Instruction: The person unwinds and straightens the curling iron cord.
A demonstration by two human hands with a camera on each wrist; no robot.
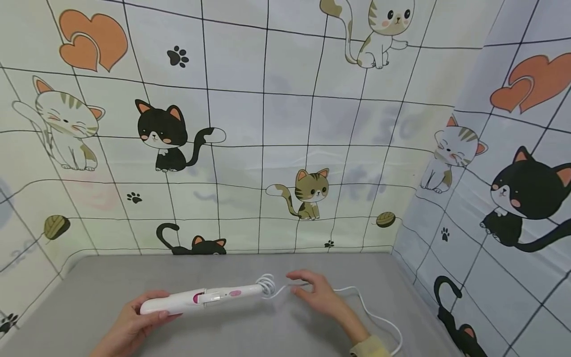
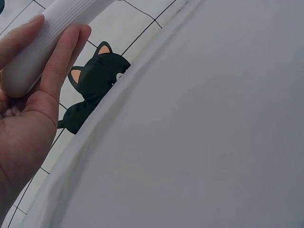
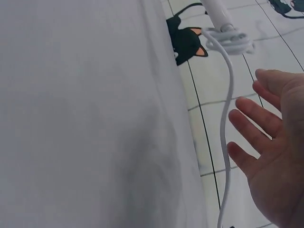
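Observation:
A white hair straightener (image 1: 178, 301) with pink accents is held above the grey surface, tilted slightly up to the right. My left hand (image 1: 134, 325) grips its thick, rounded end between thumb and fingers; the left wrist view shows ribbing on that white body (image 2: 61, 33). At the slim end, several turns of white cord (image 1: 267, 284) are wound in a coil. Just right of the coil is my right hand (image 1: 317, 292), fingers parted and loosely bent, holding nothing. In the right wrist view, the cord (image 3: 227, 118) hangs beside these fingertips; whether they touch it I cannot tell.
Grey cloth (image 1: 241, 332) covers the work surface. Behind it and to the right stand cloth walls (image 1: 241, 119) printed with cats, hearts and grid lines. The cord's loose length (image 1: 385, 321) curves past the right forearm toward the front edge.

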